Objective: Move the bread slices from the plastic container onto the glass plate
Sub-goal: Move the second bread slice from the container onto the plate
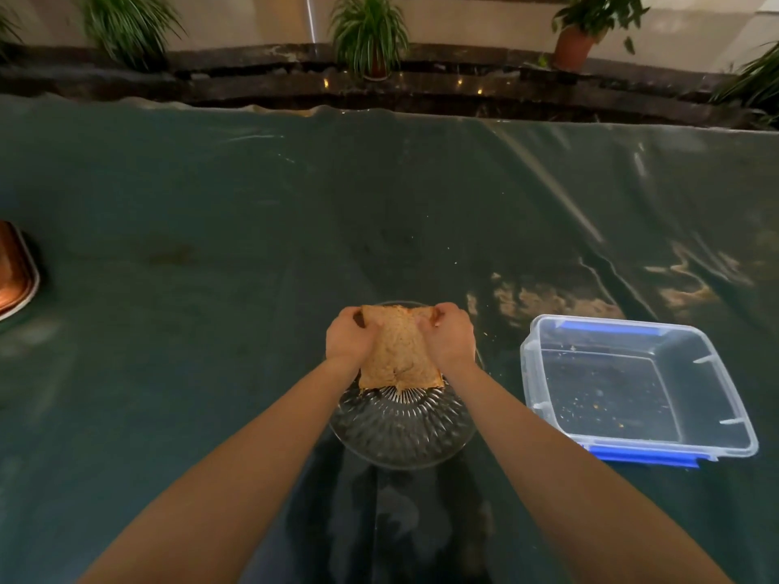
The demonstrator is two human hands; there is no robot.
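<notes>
Brown bread slices [397,351] sit in a stack over the ribbed glass plate [402,432], near the table's front middle. My left hand [349,337] grips the stack's far left corner and my right hand [451,335] grips its far right corner. Whether the stack's underside touches the plate is hidden by the bread. To the right stands the clear plastic container [636,389] with blue clips, holding only crumbs.
A dark green shiny cloth [253,229] covers the table. A copper-coloured tray [14,271] pokes in at the left edge. Beyond the table's far edge runs a dark ledge with potted plants [369,35].
</notes>
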